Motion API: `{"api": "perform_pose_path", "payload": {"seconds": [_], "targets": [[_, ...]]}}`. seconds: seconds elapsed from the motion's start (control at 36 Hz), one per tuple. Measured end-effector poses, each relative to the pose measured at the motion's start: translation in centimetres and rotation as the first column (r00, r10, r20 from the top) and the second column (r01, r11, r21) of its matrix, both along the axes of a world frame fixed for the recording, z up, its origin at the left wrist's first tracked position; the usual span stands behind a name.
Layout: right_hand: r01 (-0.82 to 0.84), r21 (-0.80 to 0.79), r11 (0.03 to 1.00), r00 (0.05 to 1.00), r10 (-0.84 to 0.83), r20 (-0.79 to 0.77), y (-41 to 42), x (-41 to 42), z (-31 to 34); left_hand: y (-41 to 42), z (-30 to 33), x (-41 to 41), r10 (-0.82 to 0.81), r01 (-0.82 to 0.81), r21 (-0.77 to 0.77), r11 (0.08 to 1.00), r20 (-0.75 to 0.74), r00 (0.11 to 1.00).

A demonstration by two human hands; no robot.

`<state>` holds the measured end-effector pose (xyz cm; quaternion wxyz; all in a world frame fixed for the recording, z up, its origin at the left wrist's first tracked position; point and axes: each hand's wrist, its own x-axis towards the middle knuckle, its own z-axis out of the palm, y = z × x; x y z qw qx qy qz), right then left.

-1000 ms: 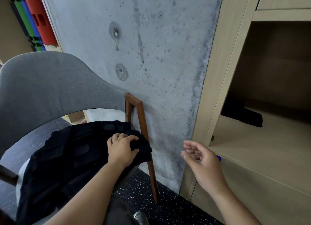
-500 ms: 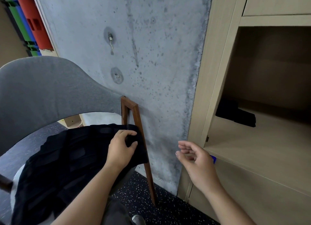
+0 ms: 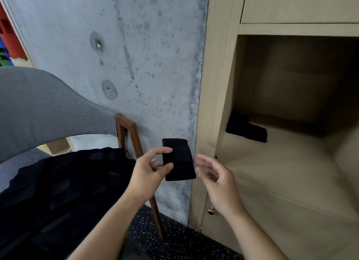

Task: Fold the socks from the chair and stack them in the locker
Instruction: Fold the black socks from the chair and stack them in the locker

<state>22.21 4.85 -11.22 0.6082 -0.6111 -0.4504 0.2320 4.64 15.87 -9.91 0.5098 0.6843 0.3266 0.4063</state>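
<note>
A pile of black socks (image 3: 62, 184) covers the seat of the grey chair (image 3: 38, 108) at the left. My left hand (image 3: 149, 170) pinches one black sock (image 3: 179, 159) by its left edge and holds it up in front of the concrete wall. My right hand (image 3: 217, 180) hovers just right of that sock with fingers loosely spread, holding nothing. In the open wooden locker (image 3: 291, 172) at the right, folded black socks (image 3: 246, 130) lie at the back left of the shelf.
A concrete wall (image 3: 136, 65) stands between the chair and the locker. The chair's brown wooden frame (image 3: 136, 143) leans against it. A closed cupboard door with a small knob (image 3: 210, 211) sits below the shelf. The floor is dark and speckled.
My left hand has lifted a black sock off the chair pile and carried it right, up in front of the wall. My right hand has risen slightly toward it.
</note>
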Motion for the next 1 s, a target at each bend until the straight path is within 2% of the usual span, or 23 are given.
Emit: {"api": "perform_pose_path", "payload": {"seconds": [0.19,0.44,0.64,1.0], "targets": [[0.080,-0.003,0.997,0.996,-0.080,-0.032,-2.1,3.6,1.0,-2.6,1.3,4.2,-0.152,0.167,-0.115,0.979,0.127,0.980],[0.164,-0.087,0.983,0.980,-0.172,-0.100,-5.4,7.7,1.6,-4.0,0.7,9.6,-0.266,0.276,-0.113,0.955,0.098,0.959],[0.244,-0.073,0.967,0.944,-0.254,-0.208,-6.9,10.3,2.1,-4.7,0.5,13.7,-0.296,0.307,-0.100,0.947,0.112,0.949],[0.347,-0.181,0.920,0.899,-0.381,-0.217,-7.7,15.8,1.1,-3.8,-1.8,21.5,-0.382,0.384,-0.114,0.916,0.044,0.923]]}}
